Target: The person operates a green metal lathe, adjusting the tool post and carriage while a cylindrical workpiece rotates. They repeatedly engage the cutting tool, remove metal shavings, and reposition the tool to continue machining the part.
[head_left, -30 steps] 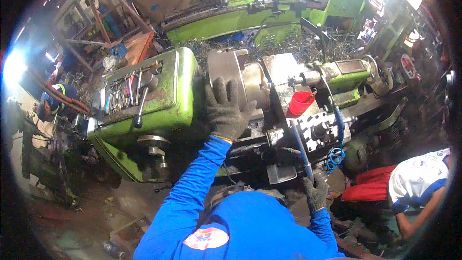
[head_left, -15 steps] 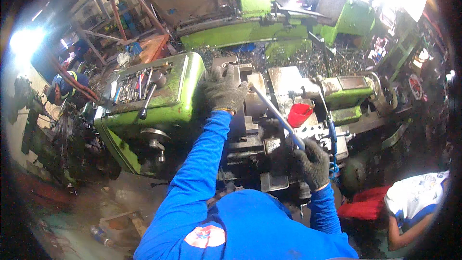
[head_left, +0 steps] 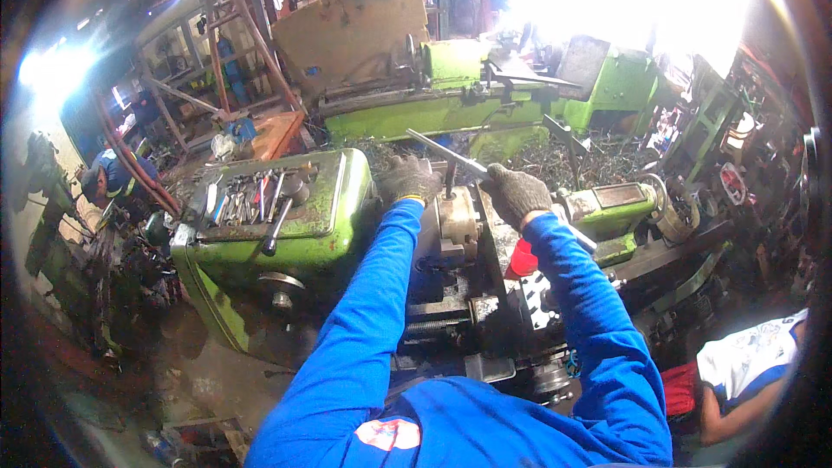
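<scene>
Steel chuck key [head_left: 451, 156], stiff and heavy: right hand [head_left: 516, 193] clamps its bar end, left hand [head_left: 406, 178] grips the chuck [head_left: 457, 217].

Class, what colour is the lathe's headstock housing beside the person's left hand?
Green, seen best in the head view: the headstock housing beside the gloved left hand.

A machine workshop, crowded and dim. Green metal lathe [head_left: 286, 234] in the foreground, its headstock top serving as a tray of wrenches and hand tools [head_left: 256, 199]. Second green lathe [head_left: 468, 95] behind, across a bed of curled metal shavings [head_left: 555, 156]. Steel frames and racks [head_left: 217, 52] along the back left, oily dark floor [head_left: 191, 381] below. Another worker [head_left: 108, 178] bent over at the left edge, a seated person [head_left: 745, 373] at the lower right. Harsh daylight through an opening at the top right.
</scene>
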A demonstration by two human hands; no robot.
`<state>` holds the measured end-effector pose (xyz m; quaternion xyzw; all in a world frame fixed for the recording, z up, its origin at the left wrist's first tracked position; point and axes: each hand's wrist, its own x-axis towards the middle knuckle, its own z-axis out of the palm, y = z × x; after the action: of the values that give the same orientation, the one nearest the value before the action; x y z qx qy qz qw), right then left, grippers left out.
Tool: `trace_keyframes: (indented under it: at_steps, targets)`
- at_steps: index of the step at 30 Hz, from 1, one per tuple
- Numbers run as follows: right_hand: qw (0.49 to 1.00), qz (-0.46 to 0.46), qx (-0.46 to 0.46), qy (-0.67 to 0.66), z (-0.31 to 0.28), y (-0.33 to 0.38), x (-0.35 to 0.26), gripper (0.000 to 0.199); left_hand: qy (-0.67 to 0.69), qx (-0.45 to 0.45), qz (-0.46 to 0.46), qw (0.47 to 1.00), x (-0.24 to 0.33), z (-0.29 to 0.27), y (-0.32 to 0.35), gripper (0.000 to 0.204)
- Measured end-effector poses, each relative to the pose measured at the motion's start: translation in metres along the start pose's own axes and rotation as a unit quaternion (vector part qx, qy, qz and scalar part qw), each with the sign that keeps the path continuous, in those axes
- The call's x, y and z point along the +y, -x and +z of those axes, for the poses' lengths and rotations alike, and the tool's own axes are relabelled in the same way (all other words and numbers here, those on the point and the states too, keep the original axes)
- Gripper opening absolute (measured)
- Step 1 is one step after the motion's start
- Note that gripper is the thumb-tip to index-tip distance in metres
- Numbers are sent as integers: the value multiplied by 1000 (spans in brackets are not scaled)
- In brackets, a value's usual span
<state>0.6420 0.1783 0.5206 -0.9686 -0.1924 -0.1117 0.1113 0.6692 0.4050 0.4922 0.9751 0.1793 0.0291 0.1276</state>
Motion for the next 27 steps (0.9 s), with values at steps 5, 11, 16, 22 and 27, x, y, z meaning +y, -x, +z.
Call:
trace_keyframes:
  at_steps: [5, 11, 16, 22, 27]
  targets:
    - [998, 3, -64, 6, 7, -34, -2, 34, -9, 77, 25, 997, -5, 23, -5, 82]
    - [995, 2, -55, 88, 18, -44, -26, 35, -13, 263, 325, 908, -19, 46, -23, 85]
    - [996, 24, -50, 74, 7, -20, -37, 33, -16, 112, 377, 919, -11, 22, -51, 40]
    - [964, 159, -22, 211, -48, 41, 22, 46, -71, 21, 326, 943, 13, 6, -88, 34]
    - [937, 247, -69, 237, -59, 53, 9, 38, -129, -96, 352, 922, 19, -22, -82, 44]
